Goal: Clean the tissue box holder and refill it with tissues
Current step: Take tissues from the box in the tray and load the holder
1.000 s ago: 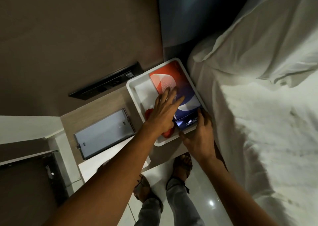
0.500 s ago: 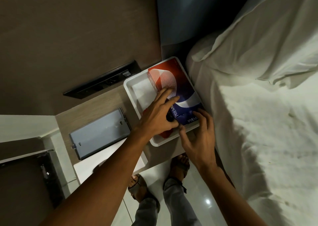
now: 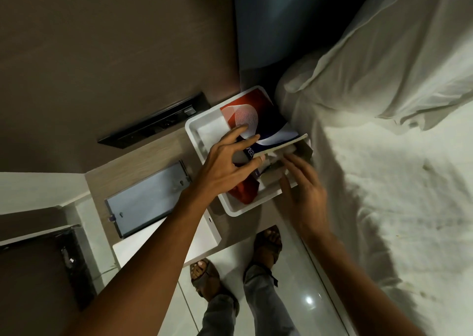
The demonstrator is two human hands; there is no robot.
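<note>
A white tissue box holder [image 3: 243, 207] lies open on the wooden bedside shelf. Inside it lies a red, blue and white tissue box [image 3: 266, 120]. My left hand [image 3: 225, 167] rests its fingers on top of the box, with the thumb against the raised near edge of the top panel. The box's near end is open, with a cardboard flap sticking out. My right hand [image 3: 304, 187], blurred, reaches its straight fingers to that open end and touches the flap.
A grey metal plate [image 3: 146, 197] lies on the shelf left of the holder, and a white block [image 3: 204, 238] sits under my left forearm. A black socket strip [image 3: 153, 120] is on the wall. The bed [image 3: 384, 182] presses against the holder's right side.
The near end of the tissue box has come open and its top panel edge has lifted. My right hand moved from the box's corner to the open flap.
</note>
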